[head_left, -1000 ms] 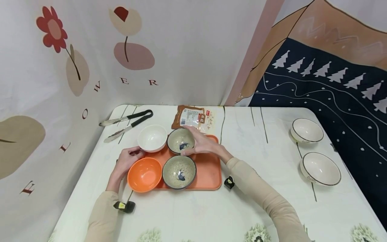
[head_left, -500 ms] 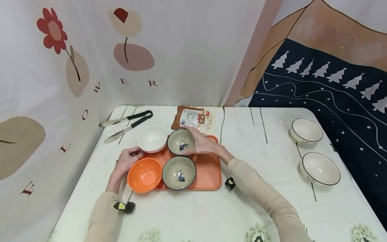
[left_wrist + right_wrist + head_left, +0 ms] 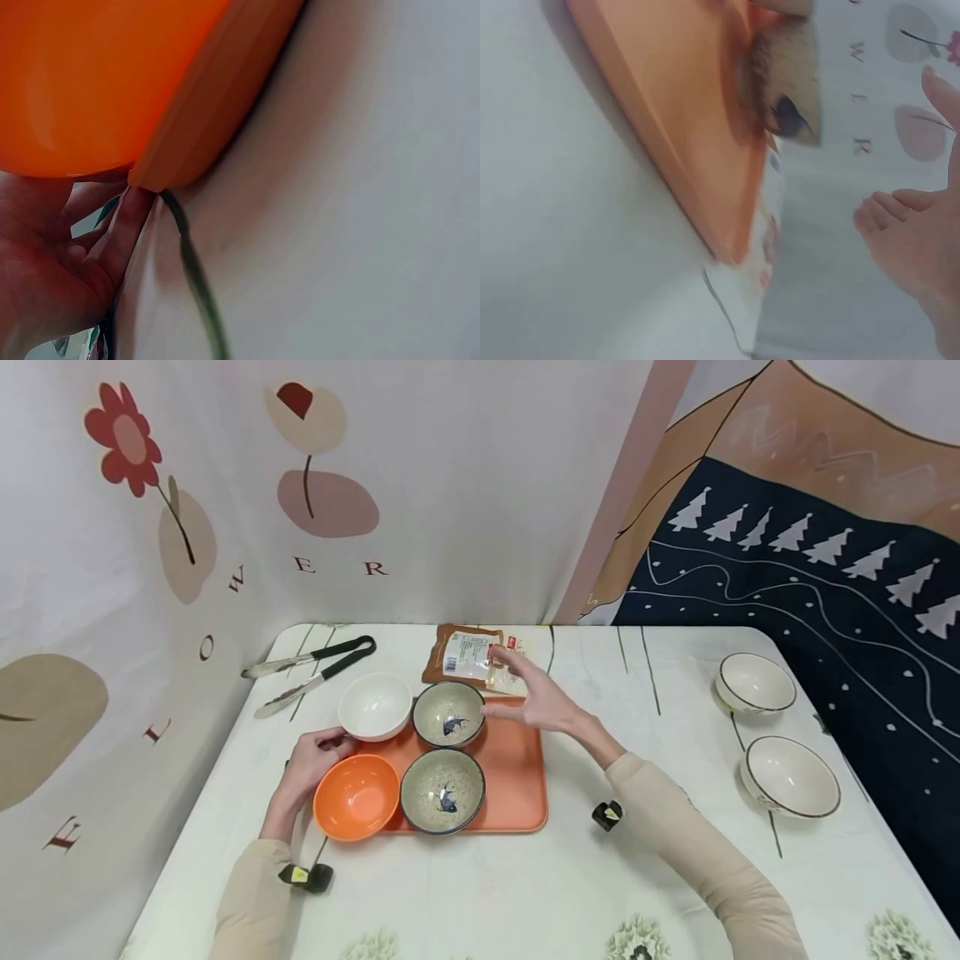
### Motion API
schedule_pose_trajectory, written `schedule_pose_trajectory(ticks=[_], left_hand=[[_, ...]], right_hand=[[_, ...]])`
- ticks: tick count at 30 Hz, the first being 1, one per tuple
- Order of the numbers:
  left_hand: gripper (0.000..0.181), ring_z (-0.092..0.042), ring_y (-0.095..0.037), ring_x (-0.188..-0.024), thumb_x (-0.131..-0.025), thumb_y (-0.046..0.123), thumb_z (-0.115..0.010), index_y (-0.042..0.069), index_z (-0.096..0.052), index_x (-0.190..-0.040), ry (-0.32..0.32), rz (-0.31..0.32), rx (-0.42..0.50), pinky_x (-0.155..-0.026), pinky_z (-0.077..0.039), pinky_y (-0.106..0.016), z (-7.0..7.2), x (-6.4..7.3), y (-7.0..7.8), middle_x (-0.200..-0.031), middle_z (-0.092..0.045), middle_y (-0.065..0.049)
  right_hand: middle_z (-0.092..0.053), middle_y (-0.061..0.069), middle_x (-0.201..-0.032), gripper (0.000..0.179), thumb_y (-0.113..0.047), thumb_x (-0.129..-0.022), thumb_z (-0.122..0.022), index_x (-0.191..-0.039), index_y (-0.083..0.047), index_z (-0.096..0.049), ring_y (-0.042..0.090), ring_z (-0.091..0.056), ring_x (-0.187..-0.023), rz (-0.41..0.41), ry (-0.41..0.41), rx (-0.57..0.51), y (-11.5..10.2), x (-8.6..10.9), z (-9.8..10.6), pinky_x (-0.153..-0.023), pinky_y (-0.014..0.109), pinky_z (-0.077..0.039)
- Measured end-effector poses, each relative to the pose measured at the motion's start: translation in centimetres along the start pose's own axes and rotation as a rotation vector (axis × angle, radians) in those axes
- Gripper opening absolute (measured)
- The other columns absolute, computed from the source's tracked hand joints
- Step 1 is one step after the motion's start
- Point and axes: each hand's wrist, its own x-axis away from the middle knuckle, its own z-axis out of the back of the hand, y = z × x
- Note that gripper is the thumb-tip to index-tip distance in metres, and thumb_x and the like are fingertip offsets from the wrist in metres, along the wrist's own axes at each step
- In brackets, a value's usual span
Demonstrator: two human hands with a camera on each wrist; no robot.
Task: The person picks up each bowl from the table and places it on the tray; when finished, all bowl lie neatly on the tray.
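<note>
Right hand (image 3: 546,698) spread beside a speckled blue-fish bowl (image 3: 438,703), left hand (image 3: 310,764) gripping the tray (image 3: 513,777), I read "FLOWER" on fabric (image 3: 450,493) beyond.

The left grip (image 3: 311,765) curls; the right grip (image 3: 546,702) spreads, thumb apart.
</note>
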Motion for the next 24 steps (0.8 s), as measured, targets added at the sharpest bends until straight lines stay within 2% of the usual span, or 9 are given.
schedule_pose_trajectory(ticks=[6, 13, 19, 24], left_hand=[[0.046, -0.057, -0.025, -0.096, -0.1, 0.028, -0.058, 0.005, -0.061, -0.14, -0.006, 0.011, -0.007, -0.078, -0.048, -0.024, 0.1, 0.0, 0.0, -0.121, -0.066, -0.019], [0.048, -0.057, -0.026, -0.097, -0.1, 0.028, -0.057, 0.004, -0.059, -0.142, -0.011, 0.027, -0.005, -0.079, -0.048, -0.024, 0.2, 0.2, -0.1, -0.126, -0.066, -0.02], [0.047, -0.057, -0.026, -0.097, -0.1, 0.03, -0.057, 0.006, -0.061, -0.14, -0.008, 0.016, -0.014, -0.08, -0.047, -0.026, 0.1, 0.2, -0.2, -0.124, -0.067, -0.018], [0.046, -0.057, -0.026, -0.096, -0.1, 0.029, -0.057, 0.005, -0.061, -0.139, -0.011, -0.001, -0.019, -0.079, -0.048, -0.026, 0.1, 0.1, 0.0, -0.122, -0.067, -0.018]], right_hand=[[-0.036, 0.01, -0.162, 0.088, -0.025, -0.085, -0.08, -0.158, -0.008, -0.033, 0.029, -0.035, -0.15, 0.053, 0.152, 0.026, 0.3, 1.8, 3.6, -0.122, 0.046, -0.029], [-0.038, 0.012, -0.161, 0.085, -0.021, -0.087, -0.08, -0.157, -0.01, -0.034, 0.031, -0.035, -0.15, -0.007, 0.268, 0.081, 0.8, 4.6, 7.6, -0.122, 0.049, -0.028], [-0.037, 0.014, -0.161, 0.085, -0.018, -0.087, -0.079, -0.158, -0.01, -0.033, 0.037, -0.032, -0.15, -0.087, 0.363, 0.148, 2.0, 7.8, 11.2, -0.121, 0.054, -0.025], [-0.036, 0.017, -0.162, 0.085, -0.015, -0.089, -0.077, -0.159, -0.009, -0.029, 0.038, -0.031, -0.15, -0.14, 0.449, 0.161, 2.6, 10.7, 13.7, -0.124, 0.05, -0.022]])
